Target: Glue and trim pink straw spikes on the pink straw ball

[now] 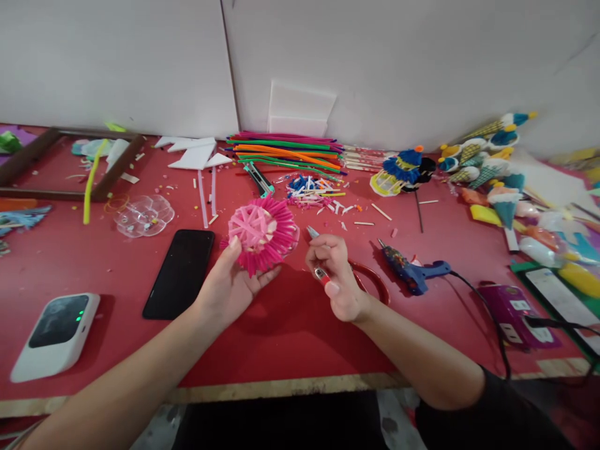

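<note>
The fingers of the left hand (pixel 229 290) grip a pink fringed ornament (pixel 255 231) above the table (pixel 290 334), between its front and back edges. Paler strips crisscross the round centre; darker spiky strands ring it. The right hand's (pixel 338 281) fingers curl around a red-handled tool (pixel 322 275).

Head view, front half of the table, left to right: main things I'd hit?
White rounded device with dark screen → black flat phone → bright pink fringed piece → red-handled, metal-tipped hand tool → blue glue gun → purple boxy unit.
</note>
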`<control>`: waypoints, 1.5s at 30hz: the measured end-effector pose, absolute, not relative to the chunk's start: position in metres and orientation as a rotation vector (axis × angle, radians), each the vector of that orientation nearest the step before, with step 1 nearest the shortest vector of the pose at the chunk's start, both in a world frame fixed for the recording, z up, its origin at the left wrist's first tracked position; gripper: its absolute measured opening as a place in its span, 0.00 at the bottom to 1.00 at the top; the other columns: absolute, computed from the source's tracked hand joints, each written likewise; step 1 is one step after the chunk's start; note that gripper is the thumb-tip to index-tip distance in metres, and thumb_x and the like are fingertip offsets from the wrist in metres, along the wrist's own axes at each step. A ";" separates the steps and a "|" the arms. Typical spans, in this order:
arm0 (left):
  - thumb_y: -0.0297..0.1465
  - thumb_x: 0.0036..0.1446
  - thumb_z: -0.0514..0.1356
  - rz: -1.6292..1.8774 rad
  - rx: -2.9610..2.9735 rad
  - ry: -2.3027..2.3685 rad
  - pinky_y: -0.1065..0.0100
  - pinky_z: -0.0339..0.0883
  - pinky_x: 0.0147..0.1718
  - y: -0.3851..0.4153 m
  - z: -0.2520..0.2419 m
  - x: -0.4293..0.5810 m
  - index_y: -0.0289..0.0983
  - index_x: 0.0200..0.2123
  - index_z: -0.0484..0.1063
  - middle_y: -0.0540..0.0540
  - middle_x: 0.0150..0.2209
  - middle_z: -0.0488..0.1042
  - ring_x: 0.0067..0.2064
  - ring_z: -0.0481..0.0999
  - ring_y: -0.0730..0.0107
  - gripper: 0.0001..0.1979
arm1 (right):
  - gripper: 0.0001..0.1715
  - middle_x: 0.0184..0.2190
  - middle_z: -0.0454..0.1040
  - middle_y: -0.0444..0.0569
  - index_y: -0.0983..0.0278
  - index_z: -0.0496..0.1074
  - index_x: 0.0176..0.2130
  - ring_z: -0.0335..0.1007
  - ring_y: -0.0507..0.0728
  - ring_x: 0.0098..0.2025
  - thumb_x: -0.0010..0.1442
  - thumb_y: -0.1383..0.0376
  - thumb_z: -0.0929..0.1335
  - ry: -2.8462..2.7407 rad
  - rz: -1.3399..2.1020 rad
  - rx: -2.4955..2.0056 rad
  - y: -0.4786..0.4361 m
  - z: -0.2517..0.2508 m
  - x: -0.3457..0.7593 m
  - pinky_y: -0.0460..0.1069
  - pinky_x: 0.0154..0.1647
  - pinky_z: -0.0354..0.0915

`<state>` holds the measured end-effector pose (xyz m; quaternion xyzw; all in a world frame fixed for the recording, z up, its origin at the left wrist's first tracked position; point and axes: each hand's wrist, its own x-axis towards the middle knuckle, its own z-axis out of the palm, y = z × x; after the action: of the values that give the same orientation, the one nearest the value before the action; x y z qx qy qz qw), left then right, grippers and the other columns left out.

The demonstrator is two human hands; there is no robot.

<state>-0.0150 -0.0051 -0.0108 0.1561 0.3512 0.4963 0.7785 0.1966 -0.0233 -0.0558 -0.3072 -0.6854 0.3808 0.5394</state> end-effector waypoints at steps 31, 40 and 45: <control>0.40 0.65 0.64 1.127 0.223 0.882 0.57 0.83 0.42 -0.001 -0.001 -0.007 0.41 0.44 0.78 0.45 0.39 0.84 0.38 0.85 0.60 0.10 | 0.24 0.22 0.65 0.34 0.59 0.69 0.39 0.47 0.45 0.15 0.53 0.46 0.75 -0.689 1.812 -0.894 -0.004 -0.023 0.196 0.43 0.12 0.46; 0.39 0.66 0.62 1.123 0.223 0.885 0.59 0.84 0.40 -0.001 0.001 -0.007 0.41 0.45 0.77 0.46 0.40 0.85 0.38 0.85 0.61 0.10 | 0.29 0.19 0.58 0.30 0.57 0.60 0.34 0.38 0.44 0.14 0.53 0.43 0.75 -0.744 1.850 -0.856 -0.004 -0.021 0.199 0.42 0.13 0.38; 0.38 0.67 0.60 1.140 0.196 0.905 0.59 0.84 0.40 0.000 0.002 -0.006 0.41 0.45 0.77 0.46 0.40 0.85 0.37 0.85 0.61 0.10 | 0.33 0.17 0.56 0.28 0.56 0.56 0.31 0.36 0.43 0.13 0.48 0.42 0.76 -0.749 1.879 -0.861 -0.005 -0.018 0.198 0.42 0.12 0.37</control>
<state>-0.0057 0.0003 0.0017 0.0894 0.4129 0.5199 0.7424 0.1977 -0.0045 -0.0175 -0.3488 -0.3036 0.7615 0.4542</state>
